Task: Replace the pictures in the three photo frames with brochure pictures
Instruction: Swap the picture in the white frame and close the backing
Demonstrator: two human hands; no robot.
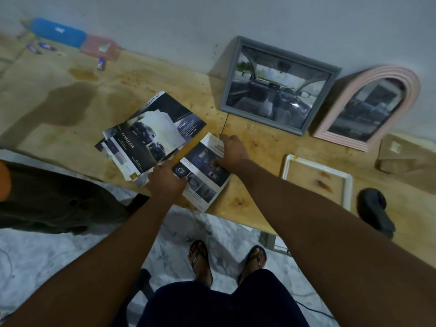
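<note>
A grey rectangular photo frame (278, 83) leans on the wall and shows a car interior picture. To its right leans a pink arched frame (370, 105) with a dark picture. A white frame (316, 178) lies flat on the table at the right. A brochure page with car pictures (205, 175) lies at the table's front edge. My left hand (165, 180) holds its left side, thumb on the paper. My right hand (232, 149) grips its far right part, thumb on top and fingers at its edge. A pile of cut brochure pages (151, 135) lies to the left.
The wooden table (70, 109) is stained and ends at the wall. A brown cardboard box (405, 159) sits at the far right, a black object (375, 211) near the front edge. Blue and pink containers (77, 41) stand far left. A person in dark clothing (47, 197) sits at left.
</note>
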